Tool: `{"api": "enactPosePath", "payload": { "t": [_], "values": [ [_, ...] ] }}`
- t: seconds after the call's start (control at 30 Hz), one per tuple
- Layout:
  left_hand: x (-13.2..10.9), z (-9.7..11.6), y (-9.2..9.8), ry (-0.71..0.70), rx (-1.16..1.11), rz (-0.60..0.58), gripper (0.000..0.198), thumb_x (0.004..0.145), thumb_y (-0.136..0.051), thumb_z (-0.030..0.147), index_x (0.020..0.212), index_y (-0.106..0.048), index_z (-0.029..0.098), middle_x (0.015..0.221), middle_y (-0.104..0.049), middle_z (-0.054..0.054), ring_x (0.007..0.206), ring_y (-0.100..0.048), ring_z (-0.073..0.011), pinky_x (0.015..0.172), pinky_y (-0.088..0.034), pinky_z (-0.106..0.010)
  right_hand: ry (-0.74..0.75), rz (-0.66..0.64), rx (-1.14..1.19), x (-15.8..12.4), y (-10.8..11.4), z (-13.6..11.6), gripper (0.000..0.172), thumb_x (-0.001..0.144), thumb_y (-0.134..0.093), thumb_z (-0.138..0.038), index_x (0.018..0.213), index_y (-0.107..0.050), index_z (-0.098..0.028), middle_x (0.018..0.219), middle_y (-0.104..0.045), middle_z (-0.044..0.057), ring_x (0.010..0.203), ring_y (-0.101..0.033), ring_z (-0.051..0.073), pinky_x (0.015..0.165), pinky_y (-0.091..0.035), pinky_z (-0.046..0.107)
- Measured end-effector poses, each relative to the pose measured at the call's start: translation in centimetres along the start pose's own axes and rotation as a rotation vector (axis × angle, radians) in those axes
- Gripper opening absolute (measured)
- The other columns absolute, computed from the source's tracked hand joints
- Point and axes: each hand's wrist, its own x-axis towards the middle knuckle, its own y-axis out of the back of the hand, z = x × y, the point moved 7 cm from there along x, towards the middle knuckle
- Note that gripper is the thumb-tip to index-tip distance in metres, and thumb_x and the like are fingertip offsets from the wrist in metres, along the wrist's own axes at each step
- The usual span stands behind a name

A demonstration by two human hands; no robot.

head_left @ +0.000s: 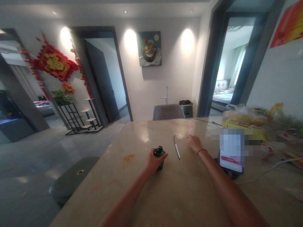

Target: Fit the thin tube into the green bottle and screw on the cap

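My left hand (151, 162) is closed around a small dark green bottle (160, 166) that stands upright on the table; its black neck (160, 148) rises above my thumb and fingers. My right hand (194, 144), with a thin red band at the wrist, is low over the tabletop to the right. Its fingers are bunched together and point left; whatever they hold, if anything, is hidden. Between both hands lies a thin stick (177, 150) with a white middle and dark, narrow ends, touched by neither hand.
A phone (231, 160) stands on a holder at the right, partly blurred out. Behind it are plastic bags (248, 116) and clutter, with a white cable (265, 171) in front. A padded chair (168, 112) is at the far edge, a green stool (73, 176) at the left.
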Motion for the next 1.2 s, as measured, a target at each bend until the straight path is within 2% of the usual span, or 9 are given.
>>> {"api": "enactPosePath", "payload": {
  "t": [0.13, 0.23, 0.4, 0.53, 0.67, 0.8, 0.9, 1.07, 1.2],
  "values": [
    [0.5, -1.0, -0.1, 0.031, -0.076, 0.027, 0.057, 0.061, -0.059, 0.058, 0.097, -0.053, 0.013, 0.086, -0.061, -0.008, 0.08, -0.057, -0.0203, 0.073, -0.044, -0.033, 0.253, -0.249, 0.344, -1.2, -1.2, -4.2, 0.034, 0.066, -0.064, -0.028, 0.097, -0.062, -0.015, 0.102, -0.063, 0.008, 0.094, -0.057, 0.019, 0.082, -0.042, 0.029],
    [0.8, -1.5, -0.2, 0.007, -0.124, 0.037, 0.056, 0.064, -0.057, 0.055, 0.101, -0.049, 0.014, 0.09, -0.059, -0.007, 0.084, -0.056, -0.0191, 0.077, -0.044, -0.033, 0.382, -0.352, 0.361, -2.5, -1.8, -6.5, 0.039, 0.06, -0.07, -0.032, 0.095, -0.064, -0.014, 0.1, -0.064, 0.008, 0.091, -0.058, 0.019, 0.08, -0.043, 0.029],
    [0.9, -1.6, -0.4, -0.047, -0.143, -0.01, 0.051, 0.067, -0.056, 0.052, 0.101, -0.046, 0.015, 0.092, -0.058, -0.007, 0.086, -0.055, -0.0179, 0.079, -0.043, -0.031, 0.339, -0.167, 0.229, -2.1, -0.5, -6.1, 0.03, 0.064, -0.065, -0.025, 0.093, -0.064, -0.016, 0.092, -0.065, 0.006, 0.084, -0.058, 0.017, 0.078, -0.043, 0.028],
    [0.9, -1.4, -0.4, -0.065, -0.126, -0.035, 0.051, 0.067, -0.055, 0.052, 0.101, -0.045, 0.015, 0.091, -0.058, -0.006, 0.085, -0.054, -0.0183, 0.079, -0.043, -0.032, 0.345, 0.027, 0.039, -1.6, 0.3, -4.9, 0.029, 0.071, -0.054, -0.018, 0.099, -0.062, -0.016, 0.106, -0.062, 0.009, 0.102, -0.052, 0.02, 0.091, -0.035, 0.031],
    [1.0, -1.5, -0.5, -0.061, -0.115, -0.051, 0.053, 0.067, -0.055, 0.053, 0.102, -0.045, 0.015, 0.092, -0.057, -0.006, 0.086, -0.054, -0.0182, 0.078, -0.043, -0.032, 0.392, 0.009, -0.006, -2.0, -1.3, -4.8, 0.041, 0.075, -0.05, -0.019, 0.116, -0.051, -0.017, 0.124, -0.051, 0.009, 0.115, -0.043, 0.02, 0.098, -0.027, 0.029],
    [0.9, -1.5, -0.5, -0.075, -0.121, -0.054, 0.054, 0.067, -0.055, 0.053, 0.104, -0.045, 0.015, 0.094, -0.057, -0.007, 0.087, -0.054, -0.0177, 0.08, -0.042, -0.031, 0.286, 0.069, -0.009, -2.0, -1.8, -4.3, 0.033, 0.078, -0.05, -0.031, 0.107, -0.053, -0.014, 0.105, -0.06, 0.011, 0.099, -0.053, 0.021, 0.087, -0.034, 0.029],
    [0.9, -1.5, -0.5, -0.069, -0.123, -0.053, 0.054, 0.067, -0.056, 0.053, 0.104, -0.045, 0.015, 0.093, -0.058, -0.006, 0.087, -0.055, -0.0177, 0.079, -0.042, -0.031, 0.185, 0.102, -0.02, -1.6, -1.6, -3.4, 0.024, 0.076, -0.051, -0.028, 0.097, -0.053, -0.015, 0.09, -0.062, 0.009, 0.085, -0.056, 0.02, 0.075, -0.037, 0.028],
    [1.1, -1.8, -0.6, -0.073, -0.124, -0.05, 0.053, 0.066, -0.056, 0.053, 0.103, -0.045, 0.016, 0.092, -0.058, -0.005, 0.087, -0.055, -0.0183, 0.08, -0.042, -0.032, 0.102, 0.07, 0.164, -0.6, -1.7, -1.5, 0.026, 0.066, -0.057, -0.02, 0.092, -0.053, -0.015, 0.086, -0.061, 0.006, 0.076, -0.055, 0.015, 0.064, -0.037, 0.022],
    [1.1, -1.8, -0.6, -0.085, -0.14, -0.061, 0.053, 0.067, -0.057, 0.052, 0.104, -0.044, 0.016, 0.093, -0.058, -0.006, 0.086, -0.054, -0.018, 0.081, -0.042, -0.032, 0.046, 0.19, 0.165, 0.0, -0.4, -0.3, 0.026, 0.065, -0.057, -0.023, 0.09, -0.059, -0.015, 0.09, -0.058, 0.008, 0.078, -0.054, 0.016, 0.067, -0.038, 0.023]
  ]
}}
